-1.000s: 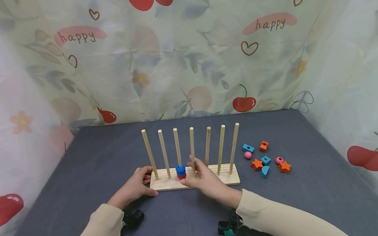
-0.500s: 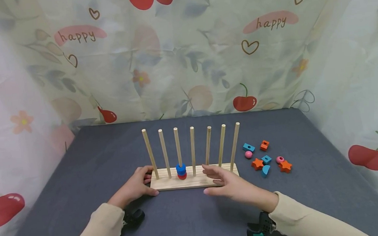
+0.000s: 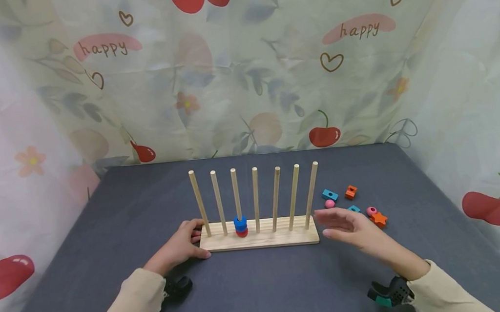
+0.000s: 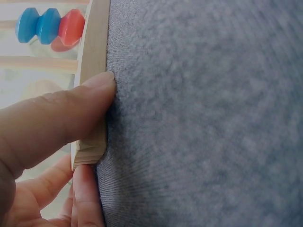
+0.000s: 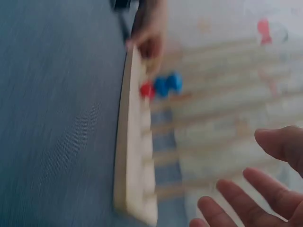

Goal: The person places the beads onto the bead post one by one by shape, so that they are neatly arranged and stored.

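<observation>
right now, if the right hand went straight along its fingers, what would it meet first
Likely the rightmost wooden peg, just left of the right hand in the head view; depth is unclear.

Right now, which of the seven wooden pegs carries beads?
The third peg from the left in the head view: it holds two blue beads above one red bead. The other six are bare.

I see open table [image 3: 278, 291] before the board [image 3: 263, 243], between the forearms [image 3: 127, 303]; room to pass. Seven upright pegs [image 3: 256, 199] fence the board, slim gaps between, clear air above. Bead stack [image 3: 240, 226] fills the foot of third peg from left. Left hand [image 3: 182, 242] blocks left end. Right hand [image 3: 354, 228] hovers by right end, in front of loose beads [image 3: 379, 220].
</observation>
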`<action>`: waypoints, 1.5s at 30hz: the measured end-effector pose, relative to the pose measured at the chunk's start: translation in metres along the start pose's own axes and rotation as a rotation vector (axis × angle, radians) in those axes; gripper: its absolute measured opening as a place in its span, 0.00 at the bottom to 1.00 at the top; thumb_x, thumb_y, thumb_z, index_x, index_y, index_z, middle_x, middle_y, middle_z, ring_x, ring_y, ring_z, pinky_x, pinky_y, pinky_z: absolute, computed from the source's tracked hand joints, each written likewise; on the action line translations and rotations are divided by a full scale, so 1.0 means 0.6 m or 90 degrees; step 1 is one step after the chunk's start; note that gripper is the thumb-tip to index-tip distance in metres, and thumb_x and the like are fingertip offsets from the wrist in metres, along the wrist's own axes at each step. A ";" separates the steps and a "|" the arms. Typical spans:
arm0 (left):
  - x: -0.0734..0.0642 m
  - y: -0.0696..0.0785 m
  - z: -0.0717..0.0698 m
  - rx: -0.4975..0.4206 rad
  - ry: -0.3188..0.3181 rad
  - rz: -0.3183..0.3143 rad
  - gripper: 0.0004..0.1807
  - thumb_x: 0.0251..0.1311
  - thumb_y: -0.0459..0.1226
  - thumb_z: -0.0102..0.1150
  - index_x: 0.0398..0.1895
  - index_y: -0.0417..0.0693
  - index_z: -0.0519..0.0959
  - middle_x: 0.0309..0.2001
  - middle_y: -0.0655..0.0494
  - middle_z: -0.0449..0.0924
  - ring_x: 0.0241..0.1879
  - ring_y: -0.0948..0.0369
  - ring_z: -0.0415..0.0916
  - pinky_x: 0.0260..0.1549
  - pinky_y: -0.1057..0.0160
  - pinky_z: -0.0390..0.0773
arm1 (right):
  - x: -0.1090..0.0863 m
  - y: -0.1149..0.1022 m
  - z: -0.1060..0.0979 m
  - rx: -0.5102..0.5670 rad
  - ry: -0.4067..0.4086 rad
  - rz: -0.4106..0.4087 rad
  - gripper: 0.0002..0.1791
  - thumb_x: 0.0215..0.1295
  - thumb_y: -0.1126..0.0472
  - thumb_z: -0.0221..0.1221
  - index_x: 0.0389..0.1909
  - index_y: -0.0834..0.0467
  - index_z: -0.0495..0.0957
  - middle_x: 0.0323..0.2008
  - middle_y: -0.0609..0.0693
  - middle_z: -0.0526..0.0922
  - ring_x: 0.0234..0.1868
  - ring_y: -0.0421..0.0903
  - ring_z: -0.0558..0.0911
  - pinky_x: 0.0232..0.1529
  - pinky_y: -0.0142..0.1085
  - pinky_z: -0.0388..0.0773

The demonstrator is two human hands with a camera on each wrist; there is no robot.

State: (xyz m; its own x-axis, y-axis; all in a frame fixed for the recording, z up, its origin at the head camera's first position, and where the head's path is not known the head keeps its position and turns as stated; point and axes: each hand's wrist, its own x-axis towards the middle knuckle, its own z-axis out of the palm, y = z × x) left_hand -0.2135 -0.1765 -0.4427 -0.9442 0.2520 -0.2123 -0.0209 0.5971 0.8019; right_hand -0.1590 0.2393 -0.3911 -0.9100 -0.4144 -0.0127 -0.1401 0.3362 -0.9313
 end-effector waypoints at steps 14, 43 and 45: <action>-0.002 0.001 0.002 0.002 0.004 0.000 0.46 0.39 0.28 0.77 0.65 0.33 0.64 0.58 0.38 0.60 0.59 0.46 0.68 0.61 0.47 0.69 | -0.033 0.069 -0.115 -0.160 0.184 0.019 0.26 0.69 0.54 0.57 0.64 0.61 0.67 0.56 0.47 0.78 0.49 0.26 0.77 0.43 0.27 0.79; -0.005 0.003 -0.002 -0.004 -0.002 -0.004 0.46 0.39 0.28 0.77 0.65 0.34 0.64 0.58 0.38 0.60 0.59 0.46 0.67 0.61 0.46 0.69 | -0.026 0.111 -0.146 -0.211 0.158 0.135 0.37 0.68 0.51 0.58 0.70 0.66 0.58 0.66 0.69 0.65 0.65 0.67 0.68 0.56 0.58 0.73; -0.005 0.004 -0.002 -0.005 -0.002 -0.005 0.46 0.39 0.28 0.77 0.65 0.34 0.64 0.58 0.38 0.60 0.59 0.46 0.67 0.61 0.46 0.69 | -0.024 0.114 -0.147 -0.214 0.158 0.136 0.36 0.68 0.51 0.58 0.69 0.66 0.58 0.65 0.70 0.66 0.64 0.67 0.69 0.56 0.58 0.73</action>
State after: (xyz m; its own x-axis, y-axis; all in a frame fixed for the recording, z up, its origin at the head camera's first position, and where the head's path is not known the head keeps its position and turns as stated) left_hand -0.2110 -0.1765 -0.4396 -0.9428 0.2501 -0.2203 -0.0309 0.5926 0.8049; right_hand -0.1896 0.3429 -0.4222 -0.9923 -0.1050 -0.0655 -0.0209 0.6643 -0.7472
